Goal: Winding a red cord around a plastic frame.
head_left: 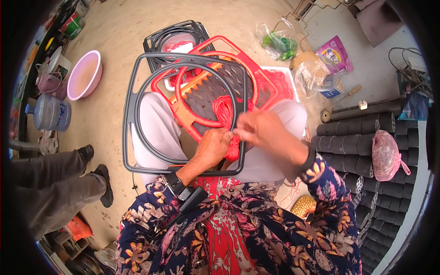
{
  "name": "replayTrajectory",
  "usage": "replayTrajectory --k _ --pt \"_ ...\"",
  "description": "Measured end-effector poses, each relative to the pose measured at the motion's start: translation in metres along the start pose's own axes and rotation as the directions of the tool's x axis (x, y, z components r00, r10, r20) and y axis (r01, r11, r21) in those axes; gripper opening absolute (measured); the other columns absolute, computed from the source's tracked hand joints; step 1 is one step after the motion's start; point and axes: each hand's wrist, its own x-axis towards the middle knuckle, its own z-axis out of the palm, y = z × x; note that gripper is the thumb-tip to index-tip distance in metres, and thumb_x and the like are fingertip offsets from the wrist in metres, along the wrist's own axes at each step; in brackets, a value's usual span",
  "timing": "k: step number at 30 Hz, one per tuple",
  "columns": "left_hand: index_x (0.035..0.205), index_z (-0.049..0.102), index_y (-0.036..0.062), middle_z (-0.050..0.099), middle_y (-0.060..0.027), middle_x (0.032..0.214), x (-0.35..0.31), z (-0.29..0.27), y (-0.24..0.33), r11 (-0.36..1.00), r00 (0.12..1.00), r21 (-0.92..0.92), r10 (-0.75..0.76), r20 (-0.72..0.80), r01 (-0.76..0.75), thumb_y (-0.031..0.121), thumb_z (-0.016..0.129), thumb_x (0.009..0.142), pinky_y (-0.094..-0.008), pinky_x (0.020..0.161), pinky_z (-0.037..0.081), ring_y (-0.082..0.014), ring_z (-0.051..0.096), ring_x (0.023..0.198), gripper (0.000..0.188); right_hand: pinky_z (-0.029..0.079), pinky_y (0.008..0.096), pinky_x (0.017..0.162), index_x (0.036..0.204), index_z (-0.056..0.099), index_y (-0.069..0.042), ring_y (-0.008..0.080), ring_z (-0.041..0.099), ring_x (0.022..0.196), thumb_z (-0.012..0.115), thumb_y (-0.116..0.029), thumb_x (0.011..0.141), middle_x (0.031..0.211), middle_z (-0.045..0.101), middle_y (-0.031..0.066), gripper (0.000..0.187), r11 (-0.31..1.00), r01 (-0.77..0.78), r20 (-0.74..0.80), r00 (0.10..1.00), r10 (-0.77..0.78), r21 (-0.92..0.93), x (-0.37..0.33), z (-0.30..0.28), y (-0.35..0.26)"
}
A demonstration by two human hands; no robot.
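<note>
Sleeves: floral, dark blue, nearest the lens; both forearms come up from them to the black frame (pixel 130 107) on the lap.
Landmark: black frame, a rounded square with an inner ring, resting across both thighs.
Left hand (pixel 211 149): just inside the frame's near edge, fingers closed around the red cord (pixel 225 114) where it bunches.
Right hand (pixel 259 129): at the frame's near right corner, fingertips pinched together on the same cord, touching the left hand.
Cord: a bundle runs from the hands up toward the frame's middle; its tail hangs below the fingers.
Red frame (pixel 229 50): same shape, lying under and beyond the black one, poking out at its far right.
Weave: a dark mesh patch with an orange toothed strip shows inside the rings. Looks partly done; how much is left I cannot tell.
Spare frames (pixel 176 32): black stack on the ground beyond the black frame.
Basin (pixel 85 75): pink, well left of the frame.
Water jug (pixel 49 113): left of the frame, nearer than the basin.
Black rolls (pixel 357 137): stacked to the right of the frame, a pink bag (pixel 386 155) on top.
Bystander: grey trousers and black shoes (pixel 101 181), low left of the frame.
</note>
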Motion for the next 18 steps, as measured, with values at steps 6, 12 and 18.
replayTrajectory --k 6,12,18 --pt "0.076 0.058 -0.0059 0.058 -0.0296 0.075 0.016 -0.003 -0.004 0.994 0.997 -0.072 -0.079 -0.009 0.078 0.025 0.052 0.091 -0.0525 0.067 0.043 -0.0476 0.058 0.079 0.034 0.049 0.0413 0.059 0.097 0.055 -0.009 0.0309 0.062 0.074 0.064 -0.013 0.076 0.077 0.06 0.0113 0.023 0.975 0.094 -0.064 0.992 -0.109 -0.202 -0.041 0.048 -0.004" --pt "0.09 0.057 -0.0031 0.062 -0.0288 0.086 0.016 -0.004 -0.003 0.986 0.997 0.145 -0.08 -0.007 0.081 0.028 0.048 0.092 -0.0545 0.074 0.045 -0.0459 0.06 0.086 0.033 0.048 0.0369 0.057 0.096 0.061 -0.009 0.0223 0.062 0.071 0.06 -0.011 0.072 0.074 0.057 0.0055 0.025 0.821 0.262 0.194 0.963 -0.188 -0.506 -0.021 0.058 0.001" --pt "0.098 0.055 -0.0012 0.064 -0.0281 0.089 0.014 -0.002 -0.002 0.97 0.991 0.204 -0.132 0.0 0.129 0.031 0.048 0.093 -0.0549 0.074 0.046 -0.0456 0.061 0.088 0.033 0.043 0.0368 0.051 0.081 0.063 -0.009 0.022 0.061 0.058 0.056 -0.015 0.075 0.064 0.06 0.005 0.011 0.659 0.467 0.365 0.882 -0.298 -0.59 -0.011 0.045 -0.008"
